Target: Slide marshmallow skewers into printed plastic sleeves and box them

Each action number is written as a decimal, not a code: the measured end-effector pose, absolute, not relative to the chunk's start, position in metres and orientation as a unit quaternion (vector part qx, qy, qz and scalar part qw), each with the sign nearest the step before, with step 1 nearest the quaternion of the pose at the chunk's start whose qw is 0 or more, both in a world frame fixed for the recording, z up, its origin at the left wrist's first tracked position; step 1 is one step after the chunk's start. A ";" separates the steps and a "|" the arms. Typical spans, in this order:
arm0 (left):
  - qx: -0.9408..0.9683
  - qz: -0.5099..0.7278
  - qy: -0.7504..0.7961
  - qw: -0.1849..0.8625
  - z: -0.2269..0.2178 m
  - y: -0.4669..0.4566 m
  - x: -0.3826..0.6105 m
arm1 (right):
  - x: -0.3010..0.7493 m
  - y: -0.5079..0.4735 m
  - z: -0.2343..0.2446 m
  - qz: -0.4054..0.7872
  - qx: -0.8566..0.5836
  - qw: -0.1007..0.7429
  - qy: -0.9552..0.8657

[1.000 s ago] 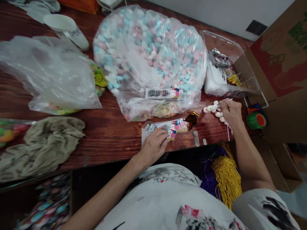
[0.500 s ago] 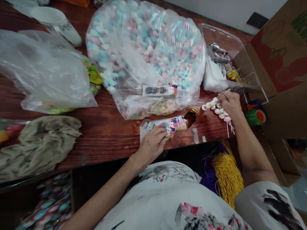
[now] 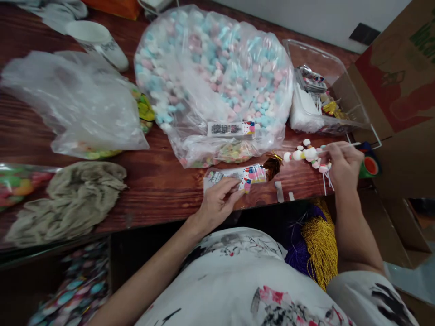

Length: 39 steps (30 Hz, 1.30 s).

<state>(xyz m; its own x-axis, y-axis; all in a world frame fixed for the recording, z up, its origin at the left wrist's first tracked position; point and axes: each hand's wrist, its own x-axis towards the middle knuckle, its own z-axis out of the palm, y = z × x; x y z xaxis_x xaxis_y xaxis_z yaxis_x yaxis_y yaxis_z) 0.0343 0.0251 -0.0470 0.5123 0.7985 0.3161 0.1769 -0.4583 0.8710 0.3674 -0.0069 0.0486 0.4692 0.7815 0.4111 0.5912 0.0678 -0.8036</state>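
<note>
**Marshmallow sticks in right hand, left hand on printed bag**

Right hand [image 3: 343, 165]: closed around a bunch of thin white sticks [image 3: 326, 180] threaded with pink and white marshmallow pieces [image 3: 307, 155]; stick ends poke out below the fist and one tip juts out past the thumb side. Held just above the counter [image 3: 159, 185] edge.

Left hand [image 3: 217, 203]: fingers loosely curled, fingertips pressing on a flat printed cellophane bag [image 3: 238, 175] lying on the counter; not lifted. Gold twist ties [image 3: 272, 164] lie just beyond the bag, between the two hands.

Ahead of both hands: large clear sack of pastel marshmallows [image 3: 217, 77]. Beyond the right hand: clear plastic tray [image 3: 316, 59] of supplies.

Judgement: step in hand looks like bagging the loaded sticks. Next move would call for the left hand to pinch the bag mouth open while the right steers the marshmallow ends in without snagging.
</note>
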 end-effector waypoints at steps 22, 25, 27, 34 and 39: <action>0.480 0.611 0.249 0.578 0.000 0.024 0.039 | 0.135 -0.079 -0.029 0.337 -0.456 0.741 -0.359; 0.405 0.612 0.287 0.616 0.007 0.025 0.042 | 0.121 -0.081 -0.033 0.372 -0.423 0.744 -0.360; 0.362 0.599 0.304 0.646 0.011 0.024 0.047 | 0.119 -0.080 -0.033 0.364 -0.401 0.768 -0.342; 0.407 0.554 0.288 0.667 -0.004 0.029 0.059 | 0.154 -0.077 -0.037 0.378 -0.438 0.739 -0.345; 0.697 0.449 0.381 0.411 -0.027 0.041 0.024 | 0.222 -0.083 -0.029 0.311 -0.465 0.804 -0.200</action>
<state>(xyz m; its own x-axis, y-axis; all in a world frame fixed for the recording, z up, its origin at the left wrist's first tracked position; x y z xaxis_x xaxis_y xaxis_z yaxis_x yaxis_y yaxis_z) 0.0240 0.0406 -0.0269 0.3077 0.8987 0.3124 0.1616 -0.3729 0.9137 0.2217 -0.0834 -0.0288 0.7266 0.6863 0.0323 -0.3138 0.3734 -0.8730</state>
